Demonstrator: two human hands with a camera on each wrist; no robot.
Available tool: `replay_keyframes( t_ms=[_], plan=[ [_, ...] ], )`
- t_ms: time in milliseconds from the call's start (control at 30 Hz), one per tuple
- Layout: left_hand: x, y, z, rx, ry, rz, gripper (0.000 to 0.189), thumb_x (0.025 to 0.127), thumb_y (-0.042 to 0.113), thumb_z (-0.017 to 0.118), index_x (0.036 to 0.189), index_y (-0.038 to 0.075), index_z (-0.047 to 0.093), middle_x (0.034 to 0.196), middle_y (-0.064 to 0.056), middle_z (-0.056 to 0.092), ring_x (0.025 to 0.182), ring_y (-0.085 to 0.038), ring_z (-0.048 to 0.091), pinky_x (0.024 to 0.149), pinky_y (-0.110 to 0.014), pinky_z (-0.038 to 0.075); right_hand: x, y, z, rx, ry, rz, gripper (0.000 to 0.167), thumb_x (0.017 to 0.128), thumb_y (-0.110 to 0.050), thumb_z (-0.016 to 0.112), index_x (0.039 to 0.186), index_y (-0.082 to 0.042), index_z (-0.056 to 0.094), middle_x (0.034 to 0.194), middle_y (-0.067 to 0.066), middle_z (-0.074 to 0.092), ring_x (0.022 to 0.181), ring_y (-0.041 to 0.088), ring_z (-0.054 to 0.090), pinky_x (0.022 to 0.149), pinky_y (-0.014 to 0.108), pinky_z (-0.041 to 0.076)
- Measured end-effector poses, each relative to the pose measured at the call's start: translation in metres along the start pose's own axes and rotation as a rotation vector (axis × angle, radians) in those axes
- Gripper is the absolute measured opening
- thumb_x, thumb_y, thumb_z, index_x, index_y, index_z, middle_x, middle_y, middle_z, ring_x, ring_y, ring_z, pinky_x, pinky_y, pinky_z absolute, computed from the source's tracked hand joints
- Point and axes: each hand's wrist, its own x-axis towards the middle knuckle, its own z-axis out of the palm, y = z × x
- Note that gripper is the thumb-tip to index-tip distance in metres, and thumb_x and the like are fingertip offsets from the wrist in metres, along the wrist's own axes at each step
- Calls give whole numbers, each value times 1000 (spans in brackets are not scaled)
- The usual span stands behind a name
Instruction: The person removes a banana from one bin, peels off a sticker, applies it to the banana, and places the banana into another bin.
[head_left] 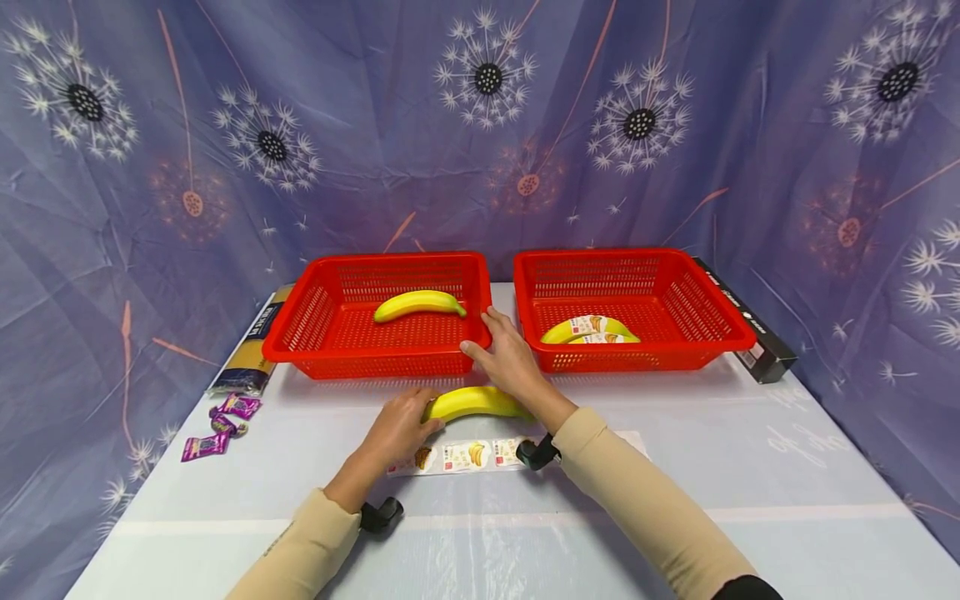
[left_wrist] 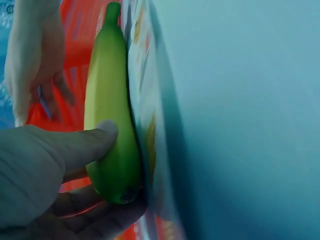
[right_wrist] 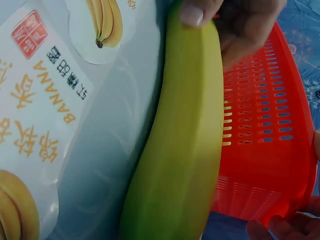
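A yellow banana [head_left: 480,403] with greenish ends lies across the front of the table, in front of the two red baskets. My left hand [head_left: 401,427] holds its left end, thumb [left_wrist: 100,139] on one side and fingers beneath in the left wrist view. My right hand [head_left: 510,358] is above the banana's other end, its fingers spread at the near right corner of the left basket [head_left: 375,364]. In the left wrist view this hand [left_wrist: 37,60] hangs loosely with nothing in it. A strip of banana stickers [head_left: 457,457] lies just in front of the banana, partly hidden by the right wrist.
Another banana [head_left: 420,305] lies in the left basket. The right basket [head_left: 622,360] holds bananas [head_left: 588,327] with stickers on them. Purple-wrapped candies [head_left: 206,446] and a gold-and-black packet [head_left: 251,354] are at the left edge; a black box [head_left: 765,354] stands at the right.
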Motion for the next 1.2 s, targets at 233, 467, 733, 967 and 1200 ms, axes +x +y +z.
replay_keyframes(
  t_ms=[233, 467, 733, 967, 1200],
  plan=[
    [15, 16, 15, 7, -23, 28, 45, 78, 20, 76, 118, 8, 61, 108, -10, 62, 95, -24, 60, 86, -43, 51, 0, 0, 0, -5, -2, 0, 75, 87, -50, 59, 145, -9, 35, 155, 5, 28, 141, 27, 33, 111, 46, 32],
    [22, 26, 23, 18, -22, 58, 42, 78, 21, 76, 115, 7, 61, 105, -11, 62, 94, -23, 60, 82, -42, 51, -1, 0, 2, 4, 4, 11, 74, 87, -49, 60, 145, -9, 36, 155, 5, 29, 141, 27, 33, 111, 47, 32],
    [25, 30, 25, -1, -7, 73, 38, 78, 19, 76, 111, 7, 62, 100, -9, 60, 88, -20, 58, 80, -39, 51, -1, 1, 2, 4, 17, 2, 74, 87, -48, 60, 145, -9, 36, 155, 4, 28, 141, 27, 32, 111, 48, 31],
    [25, 29, 25, -13, -3, 75, 39, 78, 20, 76, 112, 7, 62, 100, -9, 61, 89, -21, 58, 80, -41, 52, -4, 1, 0, 19, 31, -14, 73, 88, -47, 59, 145, -9, 35, 156, 6, 26, 142, 28, 30, 112, 50, 29],
    [22, 28, 23, -39, -17, 64, 48, 78, 20, 76, 121, 8, 59, 110, -11, 61, 101, -27, 60, 88, -45, 50, -30, 1, -9, 27, 42, -83, 66, 90, -41, 58, 144, -9, 37, 155, 8, 29, 142, 29, 30, 111, 54, 28]
  ],
)
